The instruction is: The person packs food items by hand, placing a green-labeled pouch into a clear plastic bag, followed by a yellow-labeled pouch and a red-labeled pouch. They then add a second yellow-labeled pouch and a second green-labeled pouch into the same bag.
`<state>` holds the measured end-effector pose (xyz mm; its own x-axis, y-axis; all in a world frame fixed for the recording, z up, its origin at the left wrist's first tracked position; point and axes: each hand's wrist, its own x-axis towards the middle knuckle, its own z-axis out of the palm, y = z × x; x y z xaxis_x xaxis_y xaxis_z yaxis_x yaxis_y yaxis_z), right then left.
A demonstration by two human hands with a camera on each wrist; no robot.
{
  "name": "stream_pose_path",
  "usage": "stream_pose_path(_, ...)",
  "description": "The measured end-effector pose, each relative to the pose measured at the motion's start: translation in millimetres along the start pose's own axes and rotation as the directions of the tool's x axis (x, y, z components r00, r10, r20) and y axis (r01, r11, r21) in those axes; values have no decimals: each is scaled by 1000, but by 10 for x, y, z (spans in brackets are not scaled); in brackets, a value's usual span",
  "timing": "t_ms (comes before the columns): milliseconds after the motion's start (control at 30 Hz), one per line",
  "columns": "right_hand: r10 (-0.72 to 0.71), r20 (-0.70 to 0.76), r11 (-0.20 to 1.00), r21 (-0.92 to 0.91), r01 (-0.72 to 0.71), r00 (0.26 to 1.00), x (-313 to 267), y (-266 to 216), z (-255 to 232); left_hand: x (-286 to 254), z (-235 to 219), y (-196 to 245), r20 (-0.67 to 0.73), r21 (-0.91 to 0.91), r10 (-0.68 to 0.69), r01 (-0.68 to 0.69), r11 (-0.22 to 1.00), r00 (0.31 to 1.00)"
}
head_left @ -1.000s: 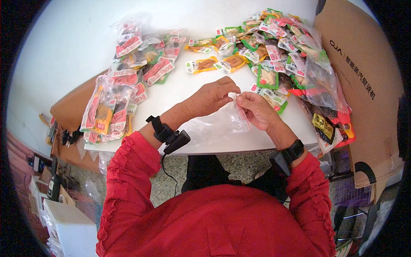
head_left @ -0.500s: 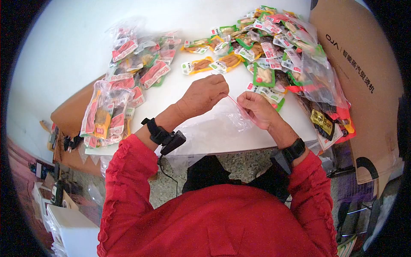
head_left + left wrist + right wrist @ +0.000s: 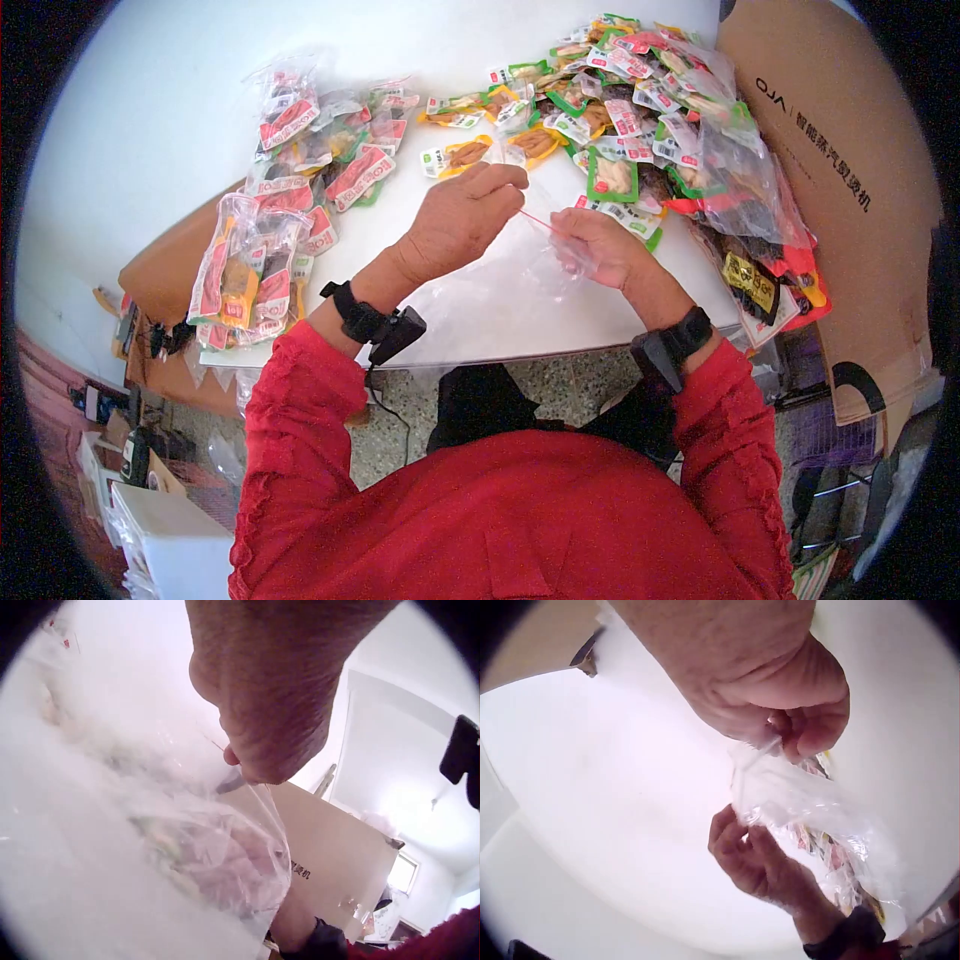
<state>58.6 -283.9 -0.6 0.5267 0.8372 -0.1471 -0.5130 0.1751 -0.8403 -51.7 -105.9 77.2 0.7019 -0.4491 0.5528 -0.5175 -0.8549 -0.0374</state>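
Note:
A clear plastic zip bag (image 3: 490,295) with a red line along its mouth is stretched between both hands over the white table. My left hand (image 3: 460,220) pinches one end of the mouth, fingers curled. At the other end, my right hand (image 3: 605,250) grips the bag's edge with thumb and fingers. In the left wrist view, the clear film (image 3: 217,847) overlaps the right hand, which shows through it. The right wrist view has the left hand (image 3: 761,862) pinching the film from below and the right hand (image 3: 780,682) holding it above.
Filled clear bags of snack packets (image 3: 265,265) lie along the left of the table (image 3: 400,340). A large heap of loose packets (image 3: 640,130) covers the right, and a few yellow-edged packets (image 3: 465,155) lie at centre back. A tall cardboard box (image 3: 830,200) stands at the right.
The left hand has moved left, away from the right hand, and the red-lined mouth of the bag now spans the gap. The right hand has stayed nearly in place.

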Motion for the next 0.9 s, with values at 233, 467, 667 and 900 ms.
stream_pose_path(233,-39,-140,695,-715,-74,989,68,-134,-58,-24,-43,22,95,-328,-78,105,939,992)
stream_pose_path(467,-330,6,176,-982,68,944,217,-553,-125,93,322,-216,266,-466,-373,457,758,889)
stream_pose_path(667,-455,-252,-317,-851,-420,854,301,-683,-223,216,781,-394,188,-495,-438,470,731,879)
stream_pose_path(900,-490,-166,-520,-732,-440,856,556,-472,-239,190,1038,-466,174,-565,-492,496,660,853)
